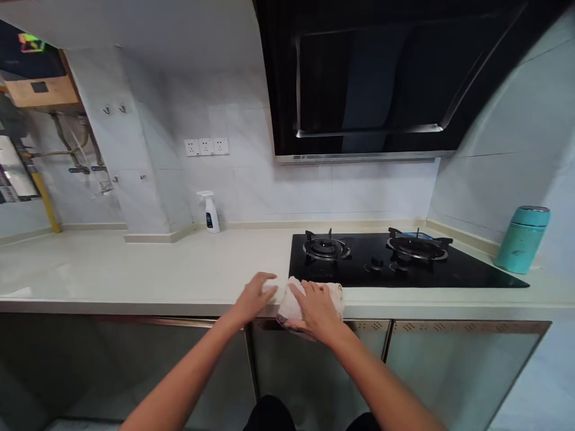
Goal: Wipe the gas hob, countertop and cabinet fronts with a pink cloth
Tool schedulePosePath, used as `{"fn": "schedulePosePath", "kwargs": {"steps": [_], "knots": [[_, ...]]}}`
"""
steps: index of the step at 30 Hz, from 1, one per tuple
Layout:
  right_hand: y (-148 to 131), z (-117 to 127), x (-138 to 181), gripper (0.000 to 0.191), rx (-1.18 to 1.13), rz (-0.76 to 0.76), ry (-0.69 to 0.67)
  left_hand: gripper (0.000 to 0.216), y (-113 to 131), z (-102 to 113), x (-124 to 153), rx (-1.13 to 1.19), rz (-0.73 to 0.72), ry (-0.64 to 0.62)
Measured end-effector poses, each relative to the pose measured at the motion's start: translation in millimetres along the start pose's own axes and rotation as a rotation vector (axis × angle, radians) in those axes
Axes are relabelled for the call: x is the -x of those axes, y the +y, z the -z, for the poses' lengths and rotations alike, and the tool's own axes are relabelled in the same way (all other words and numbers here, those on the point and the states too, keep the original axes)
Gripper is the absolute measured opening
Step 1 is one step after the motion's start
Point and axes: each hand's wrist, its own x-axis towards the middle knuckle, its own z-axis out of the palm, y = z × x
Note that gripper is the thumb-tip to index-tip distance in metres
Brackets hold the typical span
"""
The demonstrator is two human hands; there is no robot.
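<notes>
A pale cloth (291, 306), folded and pinkish-white, lies at the counter's front edge by the near left corner of the black gas stove (354, 274). Part of it hangs over the edge. My right hand (315, 310) rests on top of the cloth and holds it, fingers forward and thumb toward the left. Just left of the cloth, my left hand (254, 297) hovers over the counter edge with thumb and fingers apart and nothing in it.
A white spray bottle (211, 213) stands against the back wall, left of the stove. At the far right is a turquoise flask (522, 239). A black range hood (359, 84) overhangs the stove. Below the white countertop (135, 269) are cabinet doors (462, 353).
</notes>
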Motion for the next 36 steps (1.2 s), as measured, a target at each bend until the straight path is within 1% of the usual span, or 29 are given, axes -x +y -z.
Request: {"fn": "schedulePosePath", "kwargs": {"steps": [2, 4, 6, 7, 9, 12, 14, 17, 19, 20, 22, 24, 25, 27, 29, 30, 32, 34, 36], "knots": [[-4, 1, -4, 0.088, 0.069, 0.008, 0.018, 0.039, -11, 0, -2, -0.031, 0.115, 0.039], [2, 1, -4, 0.083, 0.083, 0.066, 0.033, 0.04, -11, -5, -7, -0.075, 0.16, 0.05], [16, 3, 3, 0.079, 0.069, 0.129, 0.037, 0.039, -7, -11, -10, -0.126, 0.193, 0.065], [27, 5, 8, 0.077, 0.064, 0.133, 0.039, 0.04, -5, -13, -11, -0.153, 0.209, 0.072], [53, 14, 24, 0.074, 0.068, 0.073, 0.051, 0.043, -2, -17, -12, -0.201, 0.233, 0.074], [104, 35, 52, 0.063, 0.089, -0.099, 0.059, 0.046, -1, -18, -9, -0.249, 0.231, 0.024], [142, 51, 69, 0.056, 0.104, -0.251, 0.05, 0.046, -1, -18, -8, -0.283, 0.187, -0.033], [194, 71, 88, 0.059, 0.163, -0.525, 0.022, 0.041, -1, -16, -9, -0.326, 0.098, -0.107], [217, 82, 94, 0.063, 0.211, -0.695, 0.027, 0.033, -3, -12, -11, -0.33, 0.007, -0.152], [224, 87, 95, 0.065, 0.233, -0.781, 0.044, 0.03, -3, -10, -12, -0.335, -0.043, -0.169], [228, 94, 92, 0.07, 0.252, -0.964, 0.097, 0.029, -5, -9, -15, -0.363, -0.101, -0.178], [219, 95, 83, 0.071, 0.239, -1.094, 0.134, 0.036, -6, -9, -18, -0.382, -0.083, -0.148], [210, 92, 77, 0.071, 0.229, -1.118, 0.141, 0.04, -6, -10, -19, -0.377, -0.057, -0.127], [183, 82, 59, 0.07, 0.215, -1.097, 0.138, 0.044, -4, -12, -21, -0.361, -0.032, -0.112], [144, 66, 38, 0.075, 0.196, -1.007, 0.131, 0.045, -3, -12, -21, -0.351, -0.021, -0.109], [121, 57, 27, 0.08, 0.176, -0.942, 0.124, 0.045, -2, -12, -21, -0.344, -0.016, -0.106], [73, 40, 8, 0.088, 0.081, -0.723, 0.106, 0.044, -4, -12, -20, -0.331, -0.008, -0.094], [30, 25, -5, 0.083, 0.037, -0.492, 0.056, 0.041, -8, -12, -19, -0.326, -0.015, -0.081], [6, 13, -8, 0.072, 0.042, -0.252, 0.059, 0.035, -16, -13, -18, -0.324, -0.041, -0.068]]}}
